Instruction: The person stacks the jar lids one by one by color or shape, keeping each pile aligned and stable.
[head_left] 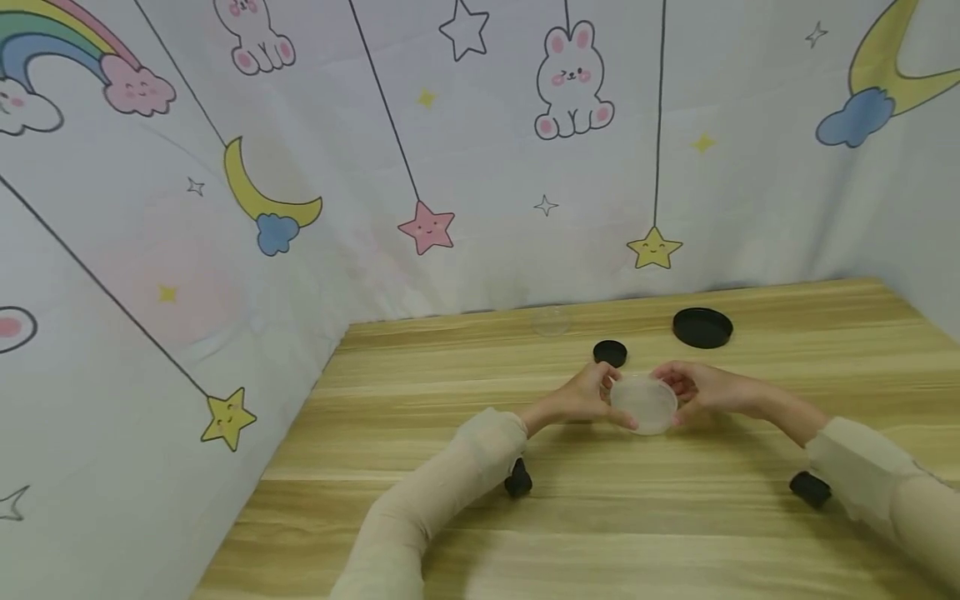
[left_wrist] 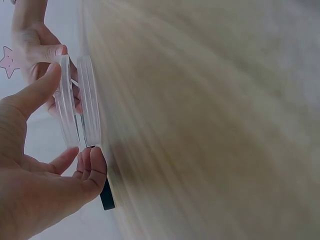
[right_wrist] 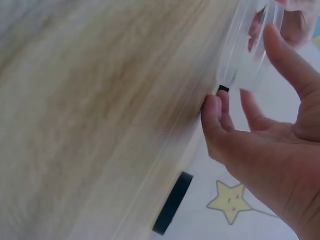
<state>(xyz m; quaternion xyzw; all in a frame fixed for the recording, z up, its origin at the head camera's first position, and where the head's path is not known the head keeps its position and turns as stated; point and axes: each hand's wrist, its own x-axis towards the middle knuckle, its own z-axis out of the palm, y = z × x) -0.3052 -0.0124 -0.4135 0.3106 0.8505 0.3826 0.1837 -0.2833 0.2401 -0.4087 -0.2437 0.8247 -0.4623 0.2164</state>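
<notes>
Two clear round plastic dishes are stacked between my hands. In the left wrist view the upper dish [left_wrist: 65, 102] sits slightly apart and tilted from the lower dish [left_wrist: 90, 100], which is down at the wood tabletop. My left hand [head_left: 585, 396] pinches the upper dish at its left rim, thumb and index finger on the edge, the other fingers curled low beside the lower dish. On the opposite side my right hand [head_left: 701, 390] pinches the same upper dish [right_wrist: 257, 47] between thumb and index finger. Its remaining fingers curl close to the table.
Behind the dishes lies a small black round lid [head_left: 610, 353]. A larger black round lid [head_left: 702, 327] is farther back to the right. Near the wall edge there is a faint clear round piece [head_left: 551, 322]. A printed curtain [head_left: 487, 167] hangs behind the table [head_left: 637, 533].
</notes>
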